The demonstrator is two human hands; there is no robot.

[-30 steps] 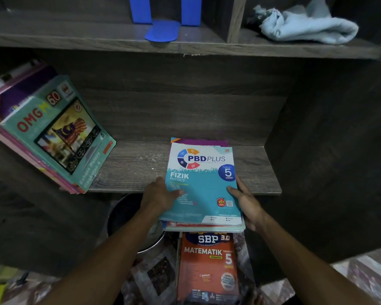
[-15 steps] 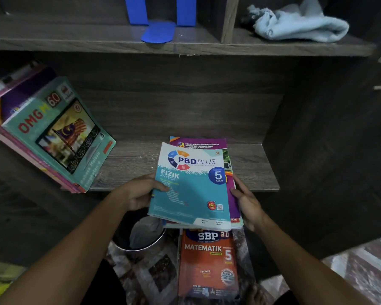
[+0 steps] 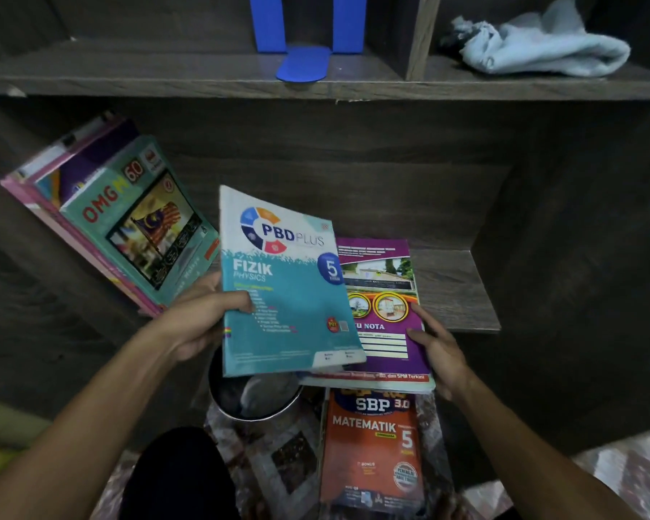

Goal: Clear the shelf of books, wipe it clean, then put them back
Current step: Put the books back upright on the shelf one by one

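Fizik book (image 3: 286, 287) is gripped at its left edge by the left hand (image 3: 199, 320), long axis towards the back of the shelf (image 3: 451, 290). Leaning books (image 3: 128, 219) are noted just left (nearer that hand). Purple notebook (image 3: 387, 305) is gripped by the right hand (image 3: 439, 350) at the shelf's front edge.

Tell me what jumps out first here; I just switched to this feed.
The teal Fizik book is at centre frame, tilted up in the left hand over a purple book that the right hand holds at the lower shelf edge. Left of it leans a stack of books. On the upper shelf sit a blue bookend and, to the right, a crumpled cloth.
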